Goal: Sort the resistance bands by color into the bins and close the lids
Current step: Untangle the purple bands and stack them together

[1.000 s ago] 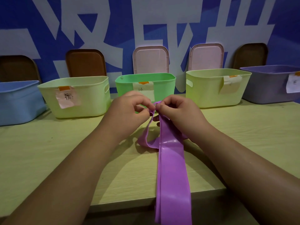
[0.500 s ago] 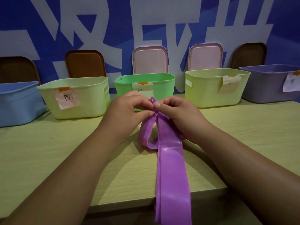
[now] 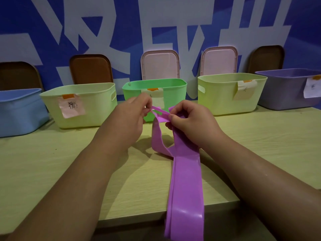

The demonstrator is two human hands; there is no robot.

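Note:
A long purple resistance band (image 3: 186, 185) runs from the table's near edge, where it hangs over, up to both hands. My left hand (image 3: 129, 119) pinches one end of the band between thumb and fingers. My right hand (image 3: 189, 119) grips the band's other layers just to the right, a short strip stretched between the two hands. Behind them stand several open bins: blue (image 3: 19, 112), pale yellow-green (image 3: 97, 105), green (image 3: 175, 91), pale yellow-green (image 3: 224, 94) and purple (image 3: 284, 89).
Lids lean on the blue wall behind the bins: brown (image 3: 91, 68), two pink ones (image 3: 159, 65) (image 3: 218, 60) and brown (image 3: 265, 58). Paper labels hang on the bin fronts. The wooden table (image 3: 52, 162) ends close to me.
My hands have lifted slightly and drawn apart, pulling a short strip of the purple band out between them. The band's upper loop has opened wider.

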